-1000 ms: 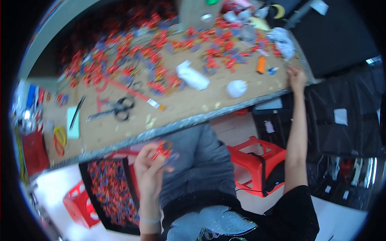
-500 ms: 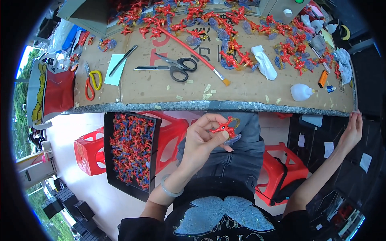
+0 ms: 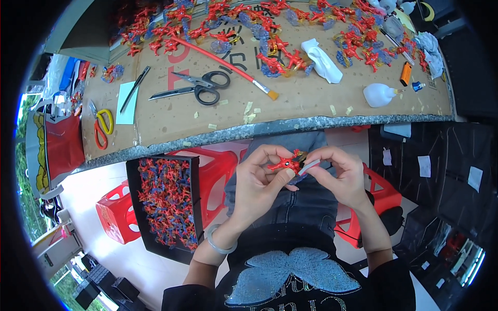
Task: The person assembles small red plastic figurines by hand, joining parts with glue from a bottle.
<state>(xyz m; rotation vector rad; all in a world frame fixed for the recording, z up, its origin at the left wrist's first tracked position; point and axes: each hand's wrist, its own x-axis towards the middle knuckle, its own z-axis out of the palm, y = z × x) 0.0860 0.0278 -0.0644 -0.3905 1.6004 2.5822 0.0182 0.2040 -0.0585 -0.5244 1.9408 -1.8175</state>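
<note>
Left hand (image 3: 259, 181) closed in a thumb-and-finger pinch on red figure (image 3: 285, 165), above the lap, probably to steady it with one side exposed. Right hand (image 3: 345, 176) nearly closed, pinching thin pale strip (image 3: 309, 166) at the figure's right; contact unclear. Black tray (image 3: 196, 202) of similar figures sits left of the lap, seemingly for easy reach. On the table (image 3: 171, 122), black scissors (image 3: 205, 85) and white bottle (image 3: 378, 95) lie toward the front, likely for quick pickup; loose figures (image 3: 270, 57) spread behind.

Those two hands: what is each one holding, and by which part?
The left hand holds a small red figure by its body; the right hand pinches a pale strip by its right end. I can't tell what the strip is.
</note>
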